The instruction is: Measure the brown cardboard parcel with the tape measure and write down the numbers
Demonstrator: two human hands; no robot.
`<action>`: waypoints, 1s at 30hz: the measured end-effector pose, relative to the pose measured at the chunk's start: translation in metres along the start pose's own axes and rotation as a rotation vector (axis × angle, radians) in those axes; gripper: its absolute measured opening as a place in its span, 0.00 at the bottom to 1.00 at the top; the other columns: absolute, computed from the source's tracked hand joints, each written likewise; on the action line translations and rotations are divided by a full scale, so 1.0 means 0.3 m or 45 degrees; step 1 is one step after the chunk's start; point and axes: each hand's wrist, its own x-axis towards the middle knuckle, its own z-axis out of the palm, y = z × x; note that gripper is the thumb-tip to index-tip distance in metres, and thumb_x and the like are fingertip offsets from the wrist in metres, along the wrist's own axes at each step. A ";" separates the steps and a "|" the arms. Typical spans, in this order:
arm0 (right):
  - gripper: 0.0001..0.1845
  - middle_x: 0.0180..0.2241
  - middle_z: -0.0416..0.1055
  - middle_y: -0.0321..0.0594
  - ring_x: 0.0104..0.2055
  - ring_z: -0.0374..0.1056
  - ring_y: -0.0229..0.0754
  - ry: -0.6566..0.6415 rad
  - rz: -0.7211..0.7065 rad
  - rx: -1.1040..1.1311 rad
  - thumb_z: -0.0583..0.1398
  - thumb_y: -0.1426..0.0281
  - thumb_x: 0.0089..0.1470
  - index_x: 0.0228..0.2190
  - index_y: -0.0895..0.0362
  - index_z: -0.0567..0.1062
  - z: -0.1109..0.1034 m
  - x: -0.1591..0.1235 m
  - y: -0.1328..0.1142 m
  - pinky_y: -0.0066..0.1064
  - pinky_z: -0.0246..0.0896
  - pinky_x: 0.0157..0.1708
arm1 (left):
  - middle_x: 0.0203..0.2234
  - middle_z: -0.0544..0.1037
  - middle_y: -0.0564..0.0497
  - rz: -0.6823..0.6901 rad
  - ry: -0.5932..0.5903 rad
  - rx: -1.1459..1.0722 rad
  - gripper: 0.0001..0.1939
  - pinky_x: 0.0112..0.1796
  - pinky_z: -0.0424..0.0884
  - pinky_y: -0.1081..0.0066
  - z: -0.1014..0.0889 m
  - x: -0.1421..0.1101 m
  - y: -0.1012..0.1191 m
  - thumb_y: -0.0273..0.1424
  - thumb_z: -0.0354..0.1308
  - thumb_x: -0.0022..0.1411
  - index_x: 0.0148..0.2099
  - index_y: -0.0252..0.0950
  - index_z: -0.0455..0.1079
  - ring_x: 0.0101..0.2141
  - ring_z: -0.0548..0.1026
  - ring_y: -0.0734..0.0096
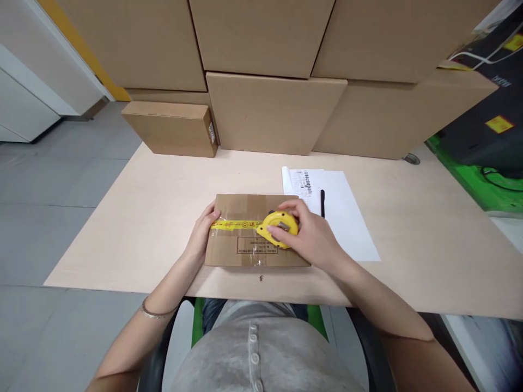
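Observation:
A small brown cardboard box [231, 256] lies flat near the table's front edge, with clear packing tape and a printed black frame on top. My left hand [203, 231] grips its left side, fingers along the edge and thumb at the top corner. In my right hand [312, 234] is a yellow tape measure [280, 227], held over the right part of the box top. A yellow strip with red print [235, 225] crosses the box from my left thumb to the tape measure; whether it is the blade or printed tape, I cannot tell.
Behind the box, white paper sheets [347, 218] lie on the table [171, 190] with a black pen [322, 202]. Large cartons [269, 114] form a wall along the back. A smaller closed carton [175, 130] stands back left. Dark packaging [469, 136] is at right.

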 end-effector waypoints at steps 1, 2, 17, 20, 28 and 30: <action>0.21 0.42 0.80 0.42 0.42 0.76 0.51 0.008 -0.090 -0.096 0.66 0.52 0.58 0.45 0.50 0.72 0.019 0.000 -0.008 0.45 0.70 0.43 | 0.63 0.78 0.43 -0.038 0.022 -0.010 0.30 0.54 0.76 0.59 -0.002 0.001 0.000 0.45 0.62 0.65 0.65 0.38 0.72 0.60 0.77 0.49; 0.18 0.42 0.80 0.43 0.44 0.75 0.53 0.029 -0.192 -0.191 0.65 0.52 0.59 0.43 0.51 0.72 0.031 0.001 -0.011 0.47 0.69 0.46 | 0.63 0.77 0.44 -0.067 0.044 -0.011 0.31 0.54 0.76 0.60 -0.002 0.002 0.001 0.45 0.62 0.64 0.66 0.39 0.71 0.60 0.77 0.48; 0.27 0.26 0.77 0.53 0.38 0.77 0.62 -0.010 0.614 -0.851 0.56 0.50 0.64 0.20 0.52 0.68 -0.175 0.067 0.407 0.43 0.61 0.39 | 0.63 0.77 0.45 -0.064 -0.013 0.062 0.32 0.62 0.69 0.56 -0.017 0.001 0.005 0.49 0.62 0.65 0.65 0.39 0.72 0.63 0.73 0.45; 0.24 0.22 0.73 0.46 0.34 0.75 0.57 -0.002 0.519 -0.690 0.59 0.52 0.62 0.19 0.51 0.66 -0.167 0.047 0.441 0.40 0.59 0.37 | 0.63 0.77 0.44 -0.061 -0.009 0.087 0.33 0.64 0.67 0.53 -0.019 0.001 0.004 0.50 0.61 0.65 0.66 0.39 0.70 0.64 0.71 0.43; 0.32 0.18 0.51 0.27 0.18 0.52 0.37 0.342 0.399 0.047 0.50 0.33 0.57 0.27 0.48 0.59 -0.151 0.074 0.553 0.31 0.50 0.20 | 0.63 0.76 0.46 -0.007 0.026 0.113 0.31 0.63 0.68 0.54 -0.026 0.010 -0.014 0.51 0.61 0.64 0.63 0.40 0.71 0.64 0.70 0.44; 0.36 0.19 0.49 0.25 0.17 0.49 0.35 0.405 0.379 0.183 0.56 0.30 0.51 0.27 0.48 0.54 -0.143 0.082 0.569 0.29 0.47 0.17 | 0.62 0.75 0.46 -0.009 0.041 0.082 0.32 0.60 0.70 0.54 -0.029 0.018 -0.028 0.52 0.62 0.62 0.62 0.41 0.70 0.62 0.72 0.44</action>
